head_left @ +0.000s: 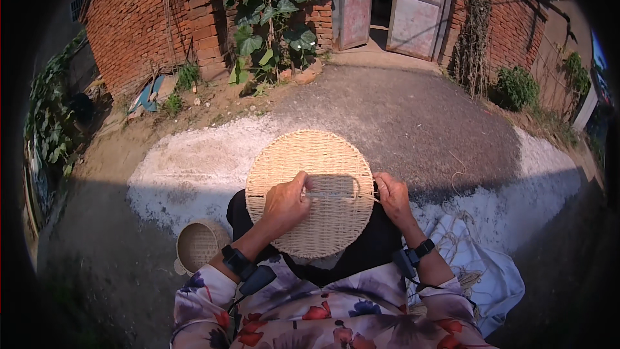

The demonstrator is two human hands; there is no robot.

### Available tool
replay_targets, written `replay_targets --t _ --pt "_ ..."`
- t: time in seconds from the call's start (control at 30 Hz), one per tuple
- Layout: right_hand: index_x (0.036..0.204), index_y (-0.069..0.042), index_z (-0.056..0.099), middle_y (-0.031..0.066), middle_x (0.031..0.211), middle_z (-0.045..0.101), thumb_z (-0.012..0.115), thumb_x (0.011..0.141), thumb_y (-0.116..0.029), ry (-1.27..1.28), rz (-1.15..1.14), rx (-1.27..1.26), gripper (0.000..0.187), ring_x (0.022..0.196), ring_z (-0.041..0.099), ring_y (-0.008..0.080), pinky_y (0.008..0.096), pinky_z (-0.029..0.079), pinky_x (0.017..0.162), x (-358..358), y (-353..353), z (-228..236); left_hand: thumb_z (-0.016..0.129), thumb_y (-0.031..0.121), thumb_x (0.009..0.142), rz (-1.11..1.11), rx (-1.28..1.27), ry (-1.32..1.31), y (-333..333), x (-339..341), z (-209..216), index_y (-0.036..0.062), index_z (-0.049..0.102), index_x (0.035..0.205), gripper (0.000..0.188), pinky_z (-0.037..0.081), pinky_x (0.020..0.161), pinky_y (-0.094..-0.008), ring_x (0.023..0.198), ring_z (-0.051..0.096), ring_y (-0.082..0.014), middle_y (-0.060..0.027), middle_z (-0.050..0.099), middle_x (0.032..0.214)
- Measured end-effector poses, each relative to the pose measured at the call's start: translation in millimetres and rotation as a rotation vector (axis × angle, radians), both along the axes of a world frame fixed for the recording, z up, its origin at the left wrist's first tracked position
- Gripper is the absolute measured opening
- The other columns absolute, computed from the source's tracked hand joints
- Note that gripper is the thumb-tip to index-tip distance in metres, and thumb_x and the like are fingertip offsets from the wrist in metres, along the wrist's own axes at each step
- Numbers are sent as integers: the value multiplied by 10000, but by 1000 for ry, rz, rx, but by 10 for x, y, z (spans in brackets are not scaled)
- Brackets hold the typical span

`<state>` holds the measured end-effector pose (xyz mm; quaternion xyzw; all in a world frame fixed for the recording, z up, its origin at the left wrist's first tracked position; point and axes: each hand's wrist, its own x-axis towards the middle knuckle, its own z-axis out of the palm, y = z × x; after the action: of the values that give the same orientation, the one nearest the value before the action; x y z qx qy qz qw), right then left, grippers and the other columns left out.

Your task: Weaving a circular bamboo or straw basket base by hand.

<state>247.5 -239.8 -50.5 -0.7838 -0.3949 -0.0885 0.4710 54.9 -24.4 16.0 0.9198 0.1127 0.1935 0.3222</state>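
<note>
A round, pale straw-coloured woven disc (pixel 310 236) lies across my lap, tilted toward me, its far part in sunlight and its near part in shade. My left hand (pixel 285 204) is closed against the left middle of the weave, its fingertips partly hidden. At the disc's right edge, my right hand (pixel 392 198) has thumb and fingers pinched together on a thin straw cord (pixel 365 195). That cord runs from the right hand over the disc and bends in a small loop near its centre right.
A small round woven basket (pixel 199 245) stands on the ground at my left. On my right, loose cords lie on a white sheet (pixel 494 278). Ahead are a brick wall (pixel 139 32), a leafy climbing plant (pixel 268 19) and a partly open weathered door (pixel 420 10).
</note>
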Motion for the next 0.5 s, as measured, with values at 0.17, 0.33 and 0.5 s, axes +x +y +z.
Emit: replay_targets --t 0.17,0.33,0.5 --pt "1099 -11 672 176 863 693 543 952 -91 68 56 63 211 733 687 263 362 532 669 -44 -38 29 657 89 768 184 124 -130 13 -53 -159 48 552 1071 324 425 552 -318 542 510 -131 8 504 590" --pt "1107 -12 680 142 796 692 545 953 -96 228 85 64 221 643 651 191 326 520 627 -66 -36 88 661 152 816 252 -646 -317 117 -8 -274 91 582 1099 301 424 525 -306 511 530 -124 -14 537 557" --pt "1083 3 660 142 759 681 555 958 -132 261 94 100 212 628 654 200 325 508 601 -15 -94 3 664 192 852 21 32 -36 71 -106 7 62 633 922 151 449 544 -346 522 566 -200 -44 556 576"
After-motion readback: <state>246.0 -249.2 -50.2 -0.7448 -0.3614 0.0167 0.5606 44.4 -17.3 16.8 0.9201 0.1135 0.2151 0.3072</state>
